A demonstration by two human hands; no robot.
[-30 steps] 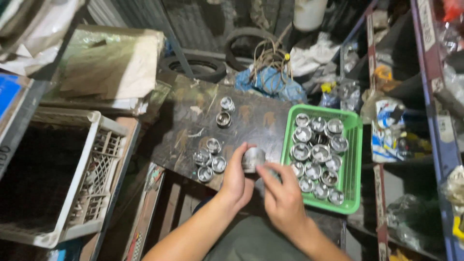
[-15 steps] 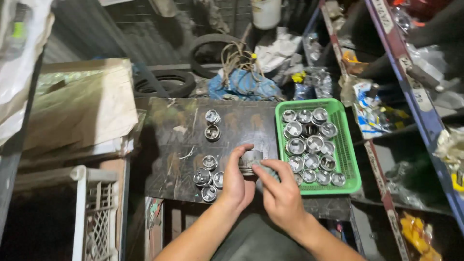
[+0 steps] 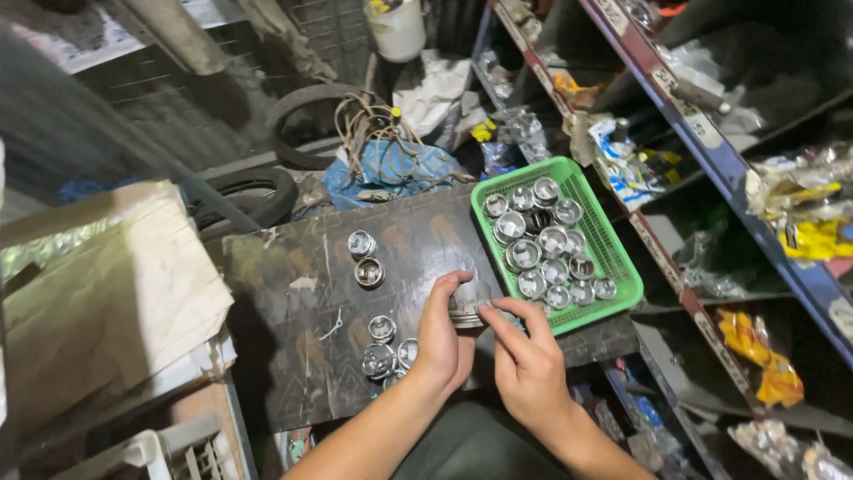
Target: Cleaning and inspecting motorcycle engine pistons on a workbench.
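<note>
Centre frame, both hands meet on 1 metal cup [image 3: 466, 307]: left hand [image 3: 442, 342] w/ fingers curled round its left side, right hand [image 3: 526, 360] w/ fingers pinching its right edge, held just above the dark desk [image 3: 293, 338]. Green basket [image 3: 613, 258], right of centre, holds approx. 13 more cups. Desk carries 2 loose cups [image 3: 364, 258] upper left of hands, plus approx. 4 in a cluster [image 3: 386, 351] by the left wrist.

Metal cups [image 3: 380, 324] lie on the counter [image 3: 293, 356] left of both hands, a basket [image 3: 622, 267] of more cups to their right.
</note>
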